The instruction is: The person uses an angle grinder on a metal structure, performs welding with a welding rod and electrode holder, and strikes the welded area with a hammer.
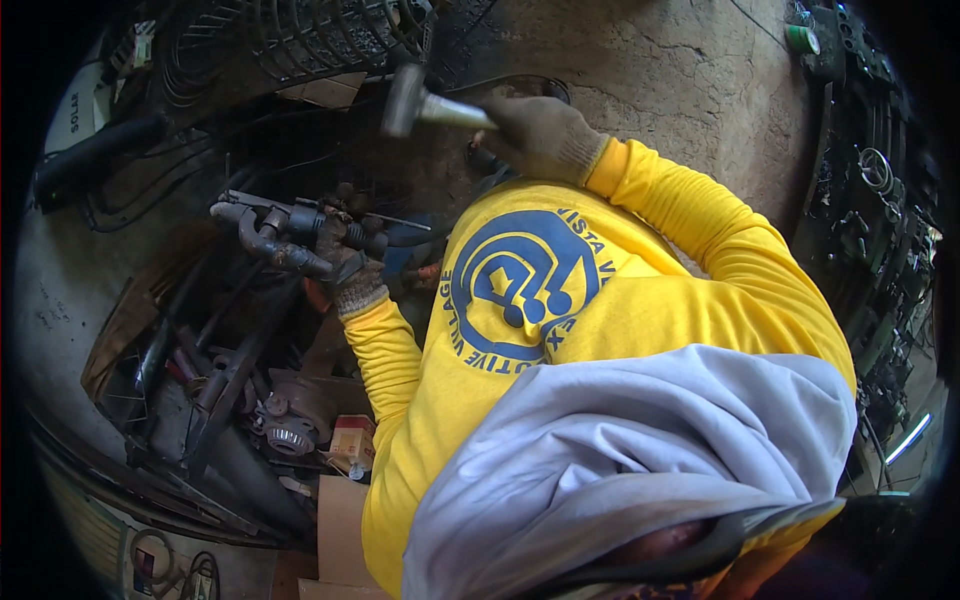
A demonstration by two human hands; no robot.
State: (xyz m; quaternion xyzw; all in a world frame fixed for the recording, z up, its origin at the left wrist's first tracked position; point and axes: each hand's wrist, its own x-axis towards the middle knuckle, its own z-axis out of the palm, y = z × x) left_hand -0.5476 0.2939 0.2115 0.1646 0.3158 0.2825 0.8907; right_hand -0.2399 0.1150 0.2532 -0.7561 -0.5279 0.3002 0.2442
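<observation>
In a dark work glove, my right hand (548, 138) is closed round the handle of a hammer (440, 108). The hammer is raised at the top middle, its metal head pointing left and apart from the metalwork. My left hand (355, 278), gloved too, is closed at the near end of a greasy metal assembly (275, 240) with a curved, pipe-like arm and a ribbed section. Grime and shadow partly hide the fingers there. Yellow sleeves cover both forearms, and grey cloth (620, 430) drapes across the lower right.
Coiled metal (300, 40) lies at the top left. Below my left hand are metal bars, a round toothed part (290, 438), a red-and-white box (352, 440) and cardboard (342, 520). Dark metal parts (870, 240) line the right side, with a green roll (802, 39) above.
</observation>
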